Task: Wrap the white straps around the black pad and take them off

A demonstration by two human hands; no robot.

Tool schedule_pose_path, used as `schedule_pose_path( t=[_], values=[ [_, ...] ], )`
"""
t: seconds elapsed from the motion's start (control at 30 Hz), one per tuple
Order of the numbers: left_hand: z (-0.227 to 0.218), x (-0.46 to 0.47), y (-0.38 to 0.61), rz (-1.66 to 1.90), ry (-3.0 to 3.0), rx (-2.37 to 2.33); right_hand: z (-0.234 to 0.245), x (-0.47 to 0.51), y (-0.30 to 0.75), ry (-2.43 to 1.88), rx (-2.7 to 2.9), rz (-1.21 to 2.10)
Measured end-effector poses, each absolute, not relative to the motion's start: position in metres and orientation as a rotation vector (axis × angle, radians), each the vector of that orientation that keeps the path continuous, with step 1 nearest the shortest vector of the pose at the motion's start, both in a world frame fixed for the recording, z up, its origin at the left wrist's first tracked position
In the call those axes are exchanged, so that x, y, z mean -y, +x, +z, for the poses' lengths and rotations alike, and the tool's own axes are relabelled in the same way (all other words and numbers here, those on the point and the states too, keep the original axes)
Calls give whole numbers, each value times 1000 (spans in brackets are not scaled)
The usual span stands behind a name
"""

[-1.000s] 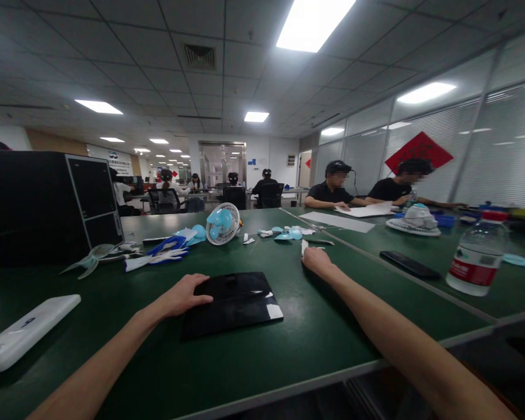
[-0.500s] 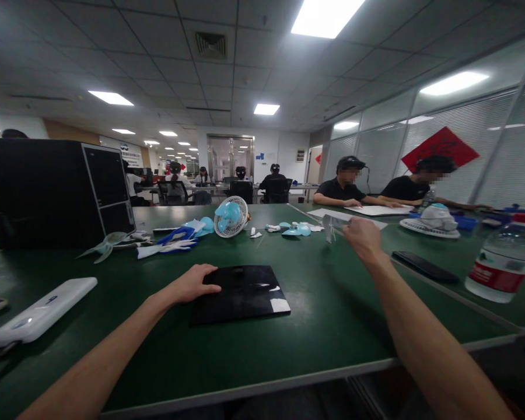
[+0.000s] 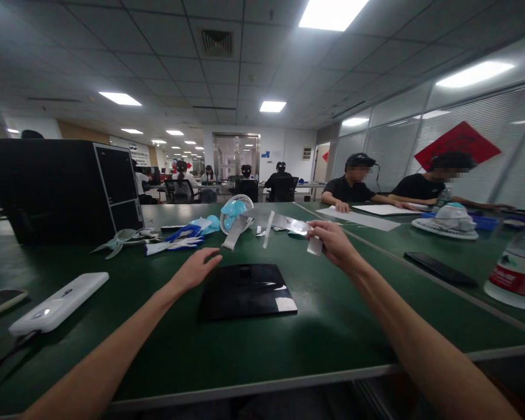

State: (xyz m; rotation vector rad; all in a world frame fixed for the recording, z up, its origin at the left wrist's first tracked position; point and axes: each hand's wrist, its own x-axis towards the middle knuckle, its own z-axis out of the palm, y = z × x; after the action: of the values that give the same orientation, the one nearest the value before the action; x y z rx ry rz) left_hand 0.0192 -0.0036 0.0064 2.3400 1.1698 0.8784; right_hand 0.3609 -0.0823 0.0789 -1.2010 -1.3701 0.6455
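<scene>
Now holds translucent strip (image 3: 298, 226) aloft in pinched grip of right hand (image 3: 332, 240), right of centre, trailing leftward in front of small fan (image 3: 233, 209), mid-frame. Lifts left hand (image 3: 195, 269) off black panel (image 3: 245, 291), lower centre, with parted grip, grasping nothing. Seemingly shifts work from panel to strip.
</scene>
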Motion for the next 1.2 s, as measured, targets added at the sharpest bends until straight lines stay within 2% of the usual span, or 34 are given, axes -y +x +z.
schedule_pose_path(
  t=[0.1,0.17,0.47,0.73,0.97,1.2],
  values=[
    [17,8,16,1065,2152,-1060,70,85,339,-1166,1376,915],
    [22,14,14,1034,2009,-963,64,86,329,-1186,1386,1023],
    [29,33,15,912,1889,-994,48,83,317,-1305,1430,1194],
    [33,41,6,382,1637,-802,48,95,329,-1394,1645,1410],
    [16,34,9,38,1771,-949,30,94,327,-1573,1993,1137],
    [12,32,10,48,1981,-1022,25,95,318,-1704,2185,797]
  ],
)
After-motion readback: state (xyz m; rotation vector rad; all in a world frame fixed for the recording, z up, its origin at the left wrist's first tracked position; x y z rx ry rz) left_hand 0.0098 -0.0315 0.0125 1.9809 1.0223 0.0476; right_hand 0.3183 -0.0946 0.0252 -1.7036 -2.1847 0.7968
